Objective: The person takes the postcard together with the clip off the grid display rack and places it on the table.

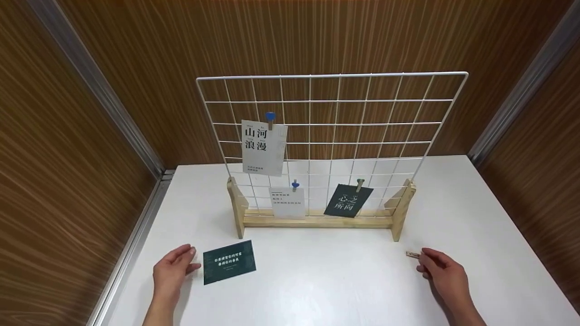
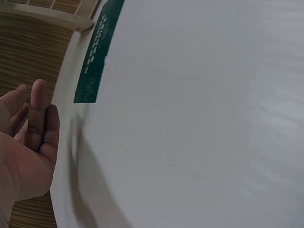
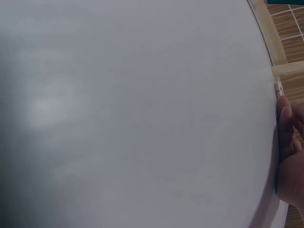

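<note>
My left hand (image 1: pixel 172 269) hovers just left of a dark green card (image 1: pixel 229 262) with white writing, which lies on the white table. Its fingers are loosely bent and hold nothing; in the left wrist view, the hand (image 2: pixel 31 137) is apart from the card (image 2: pixel 97 57). At the right, my right hand (image 1: pixel 446 274) pinches a small wooden clothespin (image 1: pixel 412 254) between thumb and fingers, with one end sticking out to the left. The right wrist view shows only the tip of this clothespin (image 3: pixel 279 88) beyond the fingertips (image 3: pixel 283 107).
A white wire grid (image 1: pixel 310 99) stands upright in a wooden base (image 1: pixel 317 222) at the back of the table (image 1: pixel 326 280). Clipped to it are two white cards (image 1: pixel 263 158) and a dark green card (image 1: pixel 337 208). Wood-grain walls (image 1: pixel 136 54) enclose the table.
</note>
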A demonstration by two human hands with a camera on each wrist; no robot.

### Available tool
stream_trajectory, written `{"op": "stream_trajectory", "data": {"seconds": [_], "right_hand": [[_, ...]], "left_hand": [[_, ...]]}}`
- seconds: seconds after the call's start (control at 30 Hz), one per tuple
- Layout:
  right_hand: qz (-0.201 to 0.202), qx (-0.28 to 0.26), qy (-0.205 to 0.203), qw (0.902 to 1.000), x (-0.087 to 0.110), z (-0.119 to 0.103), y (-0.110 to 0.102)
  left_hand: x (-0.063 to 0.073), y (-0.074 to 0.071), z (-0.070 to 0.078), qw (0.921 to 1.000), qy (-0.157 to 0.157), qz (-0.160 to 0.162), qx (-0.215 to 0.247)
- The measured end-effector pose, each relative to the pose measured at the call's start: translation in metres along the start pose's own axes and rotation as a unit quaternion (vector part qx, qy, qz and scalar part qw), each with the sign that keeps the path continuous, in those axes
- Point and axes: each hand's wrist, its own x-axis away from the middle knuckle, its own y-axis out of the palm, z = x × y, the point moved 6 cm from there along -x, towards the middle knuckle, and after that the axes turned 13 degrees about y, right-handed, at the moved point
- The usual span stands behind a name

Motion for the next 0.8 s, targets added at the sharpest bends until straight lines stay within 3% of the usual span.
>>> {"op": "stream_trajectory", "data": {"seconds": [0.4, 0.8], "right_hand": [[0.001, -0.004, -0.010, 0.9999, 0.003, -0.001, 0.000], [-0.009, -0.018, 0.006, 0.9998, 0.001, 0.001, -0.002]], "left_hand": [[0.000, 0.010, 0.091, 0.9933, 0.105, -0.047, 0.010], [0.001, 0.029, 0.185, 0.9772, 0.192, -0.090, 0.018]]}}
